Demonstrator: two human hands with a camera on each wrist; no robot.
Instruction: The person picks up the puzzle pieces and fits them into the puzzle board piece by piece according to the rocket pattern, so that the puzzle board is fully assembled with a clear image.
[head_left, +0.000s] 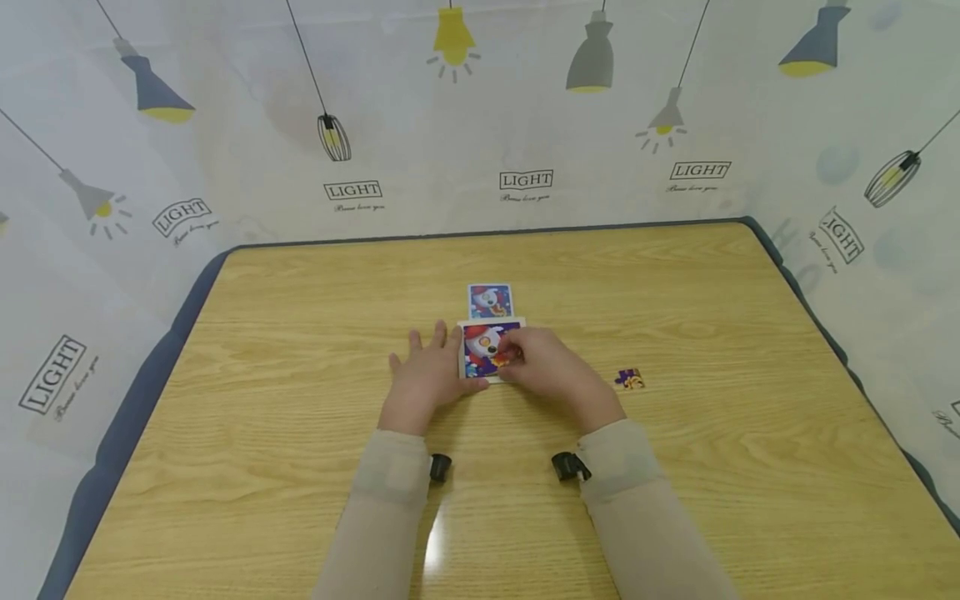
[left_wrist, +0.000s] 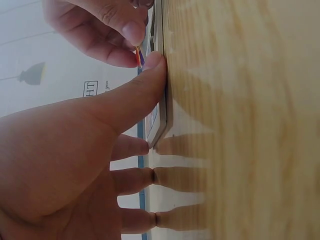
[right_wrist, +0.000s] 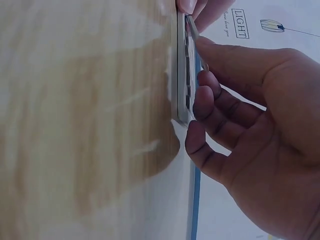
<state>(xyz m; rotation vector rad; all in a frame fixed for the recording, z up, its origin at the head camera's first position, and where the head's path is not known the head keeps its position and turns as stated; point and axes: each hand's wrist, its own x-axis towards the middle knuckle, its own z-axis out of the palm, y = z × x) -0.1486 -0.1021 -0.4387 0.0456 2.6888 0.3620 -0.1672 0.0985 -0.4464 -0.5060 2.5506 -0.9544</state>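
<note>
A small jigsaw puzzle tray (head_left: 491,322) with a white rim and a colourful cartoon picture lies flat on the table. My left hand (head_left: 429,373) steadies it from the left, fingers straight and spread, thumb along the near edge. In the left wrist view that thumb (left_wrist: 142,80) lies over the tray's edge. My right hand (head_left: 551,367) bends over the tray's right half, hiding part of the picture. Between its thumb and fingers it pinches a thin puzzle piece (left_wrist: 140,56), tilted over the tray near my left thumb.
Just beyond the tray lies a picture card (head_left: 491,302) with a similar cartoon. One loose puzzle piece (head_left: 631,379) sits on the wooden table (head_left: 300,333) to the right of my right hand. A printed curtain (head_left: 420,167) with lamp drawings surrounds the table's far and side edges.
</note>
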